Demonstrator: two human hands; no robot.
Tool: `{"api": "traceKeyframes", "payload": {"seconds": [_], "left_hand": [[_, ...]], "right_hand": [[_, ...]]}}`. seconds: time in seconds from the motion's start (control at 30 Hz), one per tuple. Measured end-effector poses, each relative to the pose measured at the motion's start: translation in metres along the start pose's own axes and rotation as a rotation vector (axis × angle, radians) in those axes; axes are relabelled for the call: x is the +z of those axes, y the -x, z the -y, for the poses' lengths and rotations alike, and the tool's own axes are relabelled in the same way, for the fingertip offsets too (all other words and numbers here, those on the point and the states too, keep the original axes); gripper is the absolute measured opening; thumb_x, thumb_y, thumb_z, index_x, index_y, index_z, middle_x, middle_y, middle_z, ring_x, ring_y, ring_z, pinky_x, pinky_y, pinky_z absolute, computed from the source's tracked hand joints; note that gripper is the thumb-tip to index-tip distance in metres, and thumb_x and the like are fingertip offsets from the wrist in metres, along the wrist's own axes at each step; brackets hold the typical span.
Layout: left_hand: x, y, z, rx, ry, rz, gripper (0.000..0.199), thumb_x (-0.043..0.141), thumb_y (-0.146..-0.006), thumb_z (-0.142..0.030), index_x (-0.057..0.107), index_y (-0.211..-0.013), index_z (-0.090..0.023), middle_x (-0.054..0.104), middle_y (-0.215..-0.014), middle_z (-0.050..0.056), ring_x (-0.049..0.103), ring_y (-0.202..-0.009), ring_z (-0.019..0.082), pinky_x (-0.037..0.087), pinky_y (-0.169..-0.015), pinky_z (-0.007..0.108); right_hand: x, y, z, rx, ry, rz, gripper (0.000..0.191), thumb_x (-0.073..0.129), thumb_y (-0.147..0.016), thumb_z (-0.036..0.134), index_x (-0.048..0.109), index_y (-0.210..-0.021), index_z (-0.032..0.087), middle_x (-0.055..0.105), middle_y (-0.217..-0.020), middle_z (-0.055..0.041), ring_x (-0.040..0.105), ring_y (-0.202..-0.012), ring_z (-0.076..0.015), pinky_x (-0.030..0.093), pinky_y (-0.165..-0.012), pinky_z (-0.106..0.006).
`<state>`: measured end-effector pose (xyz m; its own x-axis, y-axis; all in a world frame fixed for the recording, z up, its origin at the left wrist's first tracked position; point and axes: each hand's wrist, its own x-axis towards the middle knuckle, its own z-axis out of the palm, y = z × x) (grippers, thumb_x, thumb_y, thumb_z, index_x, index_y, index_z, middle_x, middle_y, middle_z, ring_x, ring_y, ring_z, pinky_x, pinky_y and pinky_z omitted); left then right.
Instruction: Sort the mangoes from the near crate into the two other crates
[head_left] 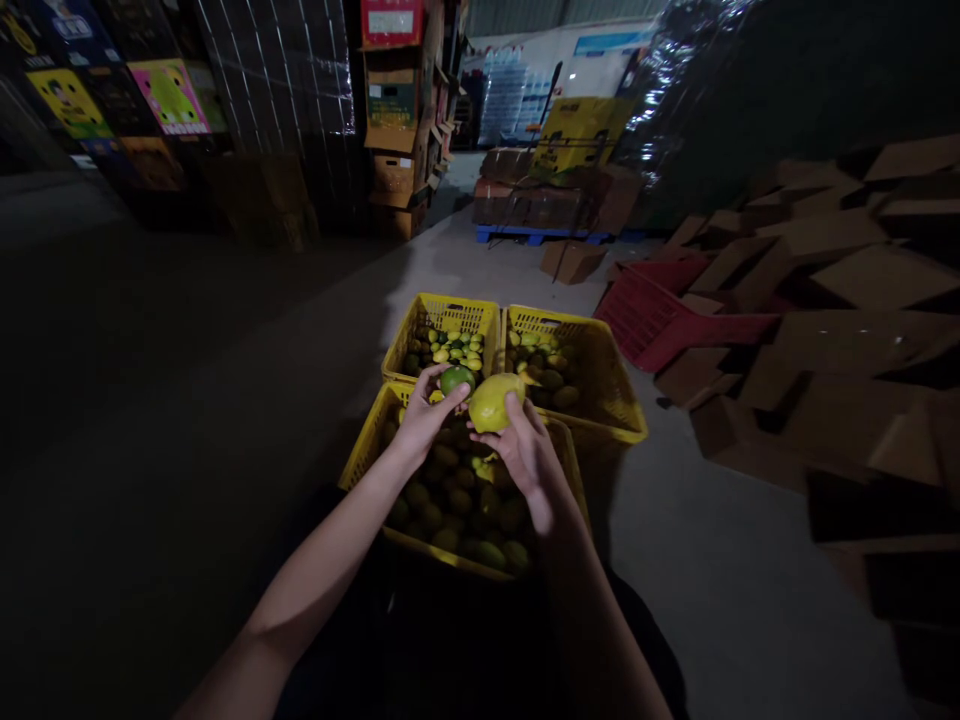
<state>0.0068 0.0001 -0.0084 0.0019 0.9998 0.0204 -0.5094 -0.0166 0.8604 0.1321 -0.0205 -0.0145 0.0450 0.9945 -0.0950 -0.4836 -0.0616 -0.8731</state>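
Note:
My left hand point(426, 412) is closed around a small green citrus fruit point(457, 380), probably a lime. Beside it, my right hand point(523, 446) grips a larger yellow lemon point(493, 404), thumb on its side. Both fruits are held up above the near yellow crate point(369, 445), which contains many dim greenish-yellow fruits point(459, 500). Behind it stand the far left yellow crate point(388, 350), with green and yellow fruits, and the far right yellow crate point(626, 405), partly filled with fruit.
A red plastic basket point(652, 315) lies tilted at the right against a heap of cardboard boxes point(847, 340). Stacked cartons point(391, 120) rise at the back. Further off, a blue pallet point(540, 236) carries flattened cardboard and a yellow box point(581, 130).

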Motion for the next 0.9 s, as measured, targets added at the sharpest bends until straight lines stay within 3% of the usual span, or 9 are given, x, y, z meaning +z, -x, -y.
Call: {"api": "traceKeyframes", "payload": {"seconds": [0.13, 0.27, 0.43, 0.57, 0.67, 0.9], "left_hand": [[-0.002, 0.001, 0.000, 0.097, -0.135, 0.020, 0.044, 0.080, -0.058, -0.021, 0.063, -0.098, -0.019, 0.063, -0.094, 0.001, 0.058, -0.081, 0.011, 0.047, -0.077, 0.021], [-0.003, 0.002, -0.001, 0.194, -0.244, 0.046, 0.051, 0.083, -0.053, -0.018, 0.065, -0.100, -0.020, 0.061, -0.105, 0.005, 0.058, -0.093, 0.016, 0.045, -0.080, 0.022], [-0.004, 0.004, -0.002, 0.344, -0.350, 0.067, 0.055, 0.086, -0.045, -0.017, 0.064, -0.096, -0.021, 0.056, -0.108, 0.006, 0.053, -0.102, 0.020, 0.042, -0.084, 0.024], [-0.004, 0.006, -0.002, 0.305, -0.341, 0.063, 0.055, 0.087, -0.046, -0.024, 0.060, -0.095, -0.021, 0.054, -0.110, 0.007, 0.051, -0.104, 0.023, 0.042, -0.083, 0.027], [-0.004, 0.007, -0.001, 0.367, -0.353, 0.093, 0.055, 0.086, -0.048, -0.026, 0.058, -0.095, -0.022, 0.051, -0.111, 0.007, 0.051, -0.103, 0.022, 0.042, -0.085, 0.027], [-0.004, 0.007, -0.002, 0.386, -0.343, 0.081, 0.058, 0.089, -0.041, -0.026, 0.059, -0.091, -0.021, 0.051, -0.108, 0.007, 0.052, -0.097, 0.020, 0.042, -0.083, 0.026]], "right_hand": [[-0.003, -0.001, -0.006, -0.416, 0.228, -0.160, 0.054, 0.081, -0.053, 0.021, 0.052, -0.099, 0.028, 0.062, -0.099, 0.0026, 0.059, -0.085, -0.0134, 0.054, -0.070, -0.026], [-0.008, -0.003, -0.007, -0.624, 0.462, -0.186, 0.063, 0.079, -0.051, 0.012, 0.052, -0.106, 0.027, 0.059, -0.106, 0.0001, 0.056, -0.094, -0.0147, 0.048, -0.086, -0.027], [-0.008, -0.001, -0.001, -0.686, 0.501, -0.189, 0.059, 0.076, -0.053, 0.013, 0.052, -0.106, 0.025, 0.055, -0.114, -0.0037, 0.053, -0.105, -0.0191, 0.044, -0.094, -0.034], [-0.005, 0.001, 0.003, -0.747, 0.505, -0.134, 0.057, 0.073, -0.055, 0.009, 0.051, -0.106, 0.024, 0.055, -0.115, -0.0056, 0.053, -0.108, -0.0204, 0.041, -0.099, -0.037], [-0.005, 0.002, 0.003, -0.800, 0.504, -0.101, 0.056, 0.071, -0.057, 0.007, 0.051, -0.106, 0.025, 0.055, -0.116, -0.0056, 0.053, -0.113, -0.0213, 0.039, -0.102, -0.039], [-0.004, 0.004, 0.002, -0.805, 0.508, -0.106, 0.053, 0.070, -0.057, 0.007, 0.052, -0.103, 0.026, 0.057, -0.116, -0.0059, 0.051, -0.116, -0.0234, 0.037, -0.105, -0.043]]}}
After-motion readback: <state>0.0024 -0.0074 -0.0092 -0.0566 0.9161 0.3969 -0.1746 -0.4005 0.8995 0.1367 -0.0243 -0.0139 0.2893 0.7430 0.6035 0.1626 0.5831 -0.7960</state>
